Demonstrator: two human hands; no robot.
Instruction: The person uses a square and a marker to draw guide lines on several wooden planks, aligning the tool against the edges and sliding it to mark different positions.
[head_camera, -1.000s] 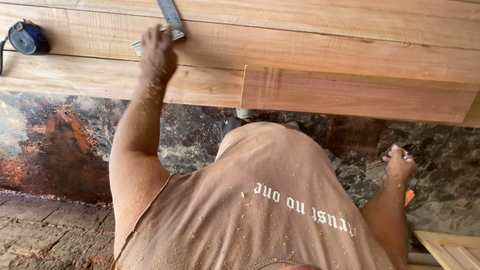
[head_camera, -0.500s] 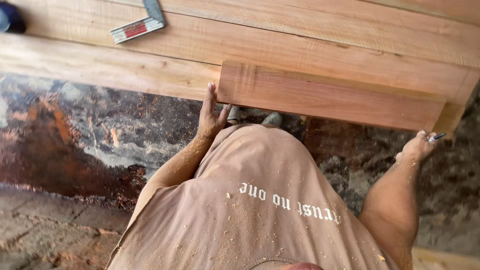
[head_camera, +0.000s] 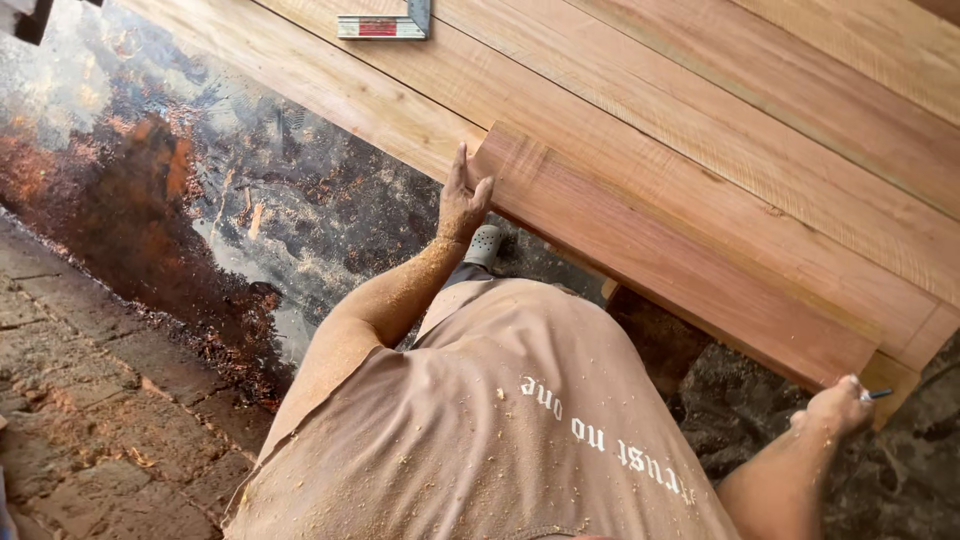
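Left hand (head_camera: 463, 200): open, fingers flat against near end of reddish board (head_camera: 670, 255) | Right hand (head_camera: 835, 405): at board's far end, closed around pen (head_camera: 878, 394) | Board: atop stacked planks (head_camera: 800, 120) | Try square (head_camera: 388, 22): upper planks

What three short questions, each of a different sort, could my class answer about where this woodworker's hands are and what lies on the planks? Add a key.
1. True or false: the left hand presses flat against the end of the short reddish board.
2. Which does the right hand hold? A) a hammer B) a pen-like marker C) a saw
3. Fill in: the metal square lies on the long planks, ____ from both hands.

Key
1. True
2. B
3. apart
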